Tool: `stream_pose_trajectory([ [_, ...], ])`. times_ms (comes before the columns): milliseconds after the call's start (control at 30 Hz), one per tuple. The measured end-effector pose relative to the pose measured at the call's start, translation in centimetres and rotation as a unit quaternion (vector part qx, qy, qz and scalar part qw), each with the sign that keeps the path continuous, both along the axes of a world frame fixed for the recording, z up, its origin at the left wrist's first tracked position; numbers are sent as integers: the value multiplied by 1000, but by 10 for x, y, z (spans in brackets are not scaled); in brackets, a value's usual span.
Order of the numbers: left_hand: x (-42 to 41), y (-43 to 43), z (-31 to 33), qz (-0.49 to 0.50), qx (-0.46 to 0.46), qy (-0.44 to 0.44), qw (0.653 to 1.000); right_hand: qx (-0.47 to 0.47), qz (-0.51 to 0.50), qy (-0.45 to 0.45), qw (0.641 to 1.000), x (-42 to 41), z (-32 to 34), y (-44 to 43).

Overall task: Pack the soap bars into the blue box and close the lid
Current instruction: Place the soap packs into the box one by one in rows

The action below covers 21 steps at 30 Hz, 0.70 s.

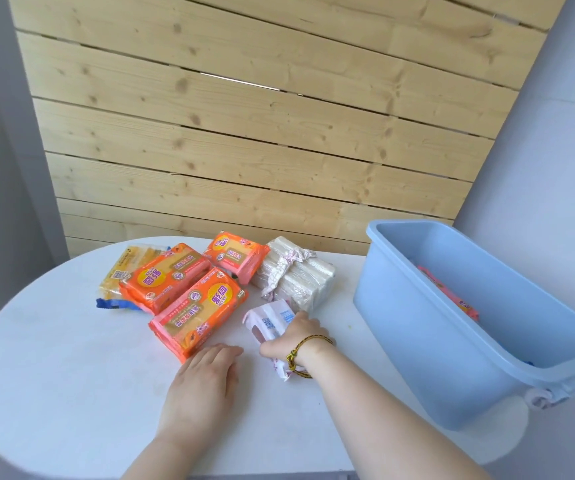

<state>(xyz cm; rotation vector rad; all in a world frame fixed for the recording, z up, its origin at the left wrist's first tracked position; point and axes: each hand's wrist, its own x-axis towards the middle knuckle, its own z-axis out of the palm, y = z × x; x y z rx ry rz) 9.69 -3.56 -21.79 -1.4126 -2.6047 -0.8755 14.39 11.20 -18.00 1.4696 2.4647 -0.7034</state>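
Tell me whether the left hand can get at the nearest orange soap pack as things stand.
Probably yes. The left hand lies flat on the white table, its fingertips just short of the nearest orange soap pack, with nothing between them. The right hand is busy gripping the white soap pack beside it.

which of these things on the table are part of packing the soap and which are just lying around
Job: blue box, three orange soap packs, yellow pack, clear-wrapped bundle, white pack under the right hand.
Lying about: nothing on the table; the wooden slat panel is only backdrop.
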Motion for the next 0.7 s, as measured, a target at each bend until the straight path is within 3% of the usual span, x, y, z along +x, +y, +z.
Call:
stream_pose_trajectory([
  [100,-5,1,-7,22,51,-107,993,-102,-17,120,987,9,11,-1],
  [200,-2,2,4,43,165,-237,956,-204,-23,249,947,23,35,5],
  [333,10,23,46,-80,268,-278,919,-259,21,307,915,53,79,14],
  [500,23,65,122,-246,304,-352,851,-355,108,363,855,97,131,34],
  [600,35,98,158,-353,258,-396,807,-395,95,363,839,130,150,58],
  [700,55,135,173,-395,211,-405,797,-402,74,349,843,158,160,77],
])
